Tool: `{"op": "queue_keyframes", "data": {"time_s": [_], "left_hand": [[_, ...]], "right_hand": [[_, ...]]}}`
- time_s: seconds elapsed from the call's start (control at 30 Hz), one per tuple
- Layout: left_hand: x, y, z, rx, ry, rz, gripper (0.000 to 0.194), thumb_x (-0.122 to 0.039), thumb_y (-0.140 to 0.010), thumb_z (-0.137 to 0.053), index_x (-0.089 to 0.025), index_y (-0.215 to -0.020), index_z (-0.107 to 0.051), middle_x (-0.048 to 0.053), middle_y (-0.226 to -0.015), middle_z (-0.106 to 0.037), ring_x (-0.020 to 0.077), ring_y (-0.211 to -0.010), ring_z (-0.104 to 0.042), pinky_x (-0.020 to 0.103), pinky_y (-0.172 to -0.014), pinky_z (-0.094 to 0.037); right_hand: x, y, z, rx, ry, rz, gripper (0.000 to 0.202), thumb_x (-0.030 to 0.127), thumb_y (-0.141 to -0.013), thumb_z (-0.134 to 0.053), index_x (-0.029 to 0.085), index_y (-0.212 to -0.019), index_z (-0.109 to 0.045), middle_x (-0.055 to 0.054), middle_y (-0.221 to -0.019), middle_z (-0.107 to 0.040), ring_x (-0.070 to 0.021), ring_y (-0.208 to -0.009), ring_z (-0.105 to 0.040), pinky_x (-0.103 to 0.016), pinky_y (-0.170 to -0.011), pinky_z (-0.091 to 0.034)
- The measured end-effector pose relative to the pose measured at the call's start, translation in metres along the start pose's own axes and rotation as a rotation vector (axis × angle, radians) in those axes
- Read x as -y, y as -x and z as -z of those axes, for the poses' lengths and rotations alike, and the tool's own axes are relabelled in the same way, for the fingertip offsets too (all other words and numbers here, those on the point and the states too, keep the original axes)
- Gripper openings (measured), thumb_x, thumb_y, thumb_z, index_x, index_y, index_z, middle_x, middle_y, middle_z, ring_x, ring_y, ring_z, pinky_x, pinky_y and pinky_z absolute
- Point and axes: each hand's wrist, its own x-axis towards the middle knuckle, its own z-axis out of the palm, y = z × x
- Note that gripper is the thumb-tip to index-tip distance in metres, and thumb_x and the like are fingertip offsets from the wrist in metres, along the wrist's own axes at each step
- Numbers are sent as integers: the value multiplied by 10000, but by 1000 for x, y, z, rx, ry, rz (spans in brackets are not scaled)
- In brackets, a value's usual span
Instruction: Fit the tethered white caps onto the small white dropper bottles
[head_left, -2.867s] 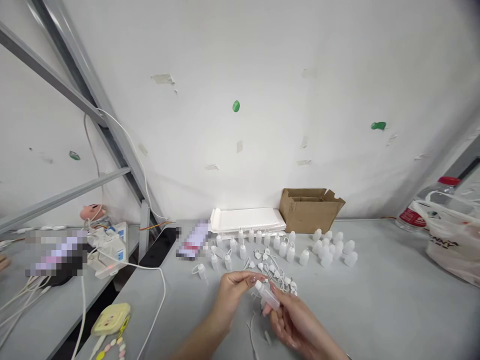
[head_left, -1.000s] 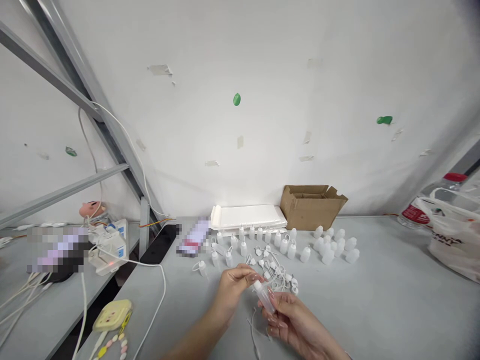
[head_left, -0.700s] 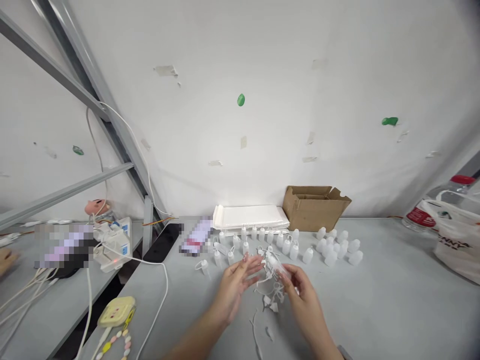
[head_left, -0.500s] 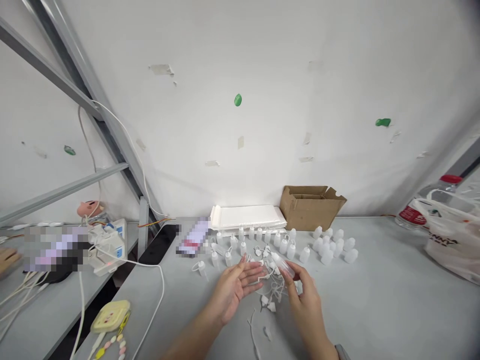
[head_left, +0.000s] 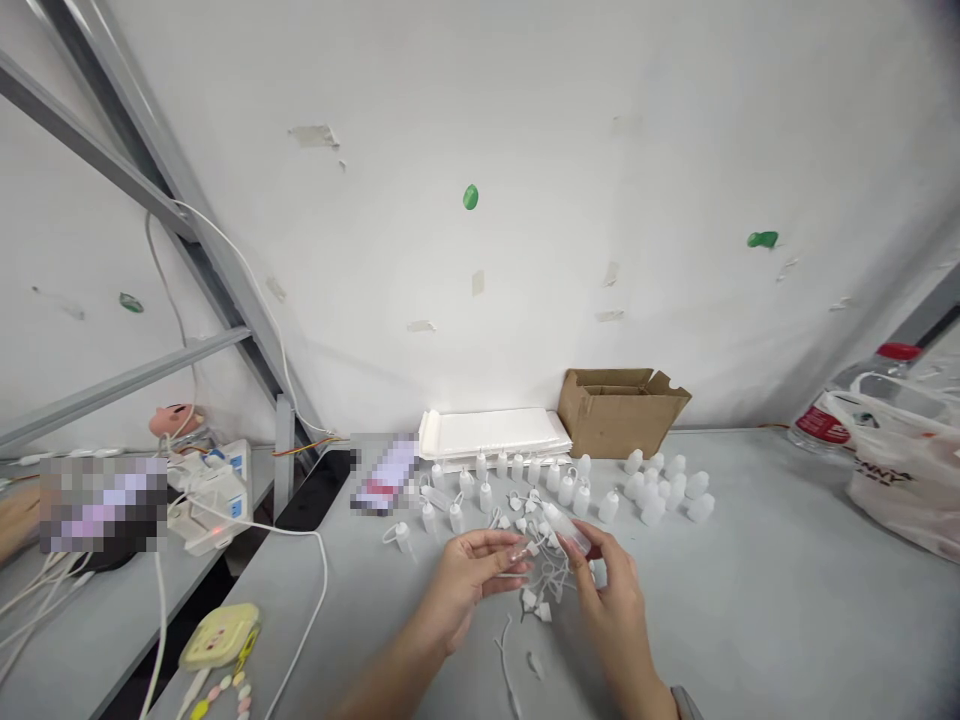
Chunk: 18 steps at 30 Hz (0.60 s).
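Observation:
My right hand [head_left: 613, 590] is closed around a small translucent squeeze bottle [head_left: 564, 528], which tilts up to the left. My left hand [head_left: 471, 588] pinches a little white cap [head_left: 532, 548] between thumb and fingers, to the left of that bottle and apart from it. Below both hands lies a loose pile of white caps with thin straps [head_left: 553, 578]. Several capped bottles [head_left: 456, 517] stand behind the hands, and a capped one [head_left: 405, 540] leans at the left. To the right is a group of bottles without strapped caps [head_left: 654, 505].
Along the wall are a cardboard box [head_left: 624, 420] and a stack of white envelopes [head_left: 495, 432]. A phone [head_left: 390, 475] lies at the left, with a yellow case [head_left: 221, 635] and white cable nearer me. A plastic bag [head_left: 900, 490] stands right. Another person's hand [head_left: 22, 515] shows far left.
My left hand was open with its palm up; its fingers have now closed on a white cap from the pile. The right hand holds the bottle much as before.

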Motion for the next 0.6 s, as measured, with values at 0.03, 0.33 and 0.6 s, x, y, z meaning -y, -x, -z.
{"op": "queue_keyframes", "data": {"time_s": [0.03,0.33,0.6], "left_hand": [[0,0,0,-17,-12,-21,320,-303,-554,-810,-119,-792,-701,96,-782,-732,207,-751,-678,315,-738,-534],[-4,-2,-2,-174,-59,-329,218,-261,-541,-776,-158,-726,-722,59,-743,-742,227,-750,-681,337,-739,-544],[-4,1,-4,-195,-136,-390,121,-221,-599,-721,-178,-712,-731,44,-756,-747,222,-779,-685,320,-790,-537]], "right_hand": [[0,0,0,9,-17,-6,365,504,-824,-485,191,-965,-608,-79,-858,-643,-225,-771,-533,-385,-762,-418],[5,4,7,80,-153,291,148,258,-842,-533,215,-963,-607,-61,-843,-639,-211,-798,-560,-334,-700,-460],[4,4,9,81,-124,432,208,161,-834,-540,233,-1022,-593,-56,-867,-620,-209,-818,-557,-347,-695,-464]]}}
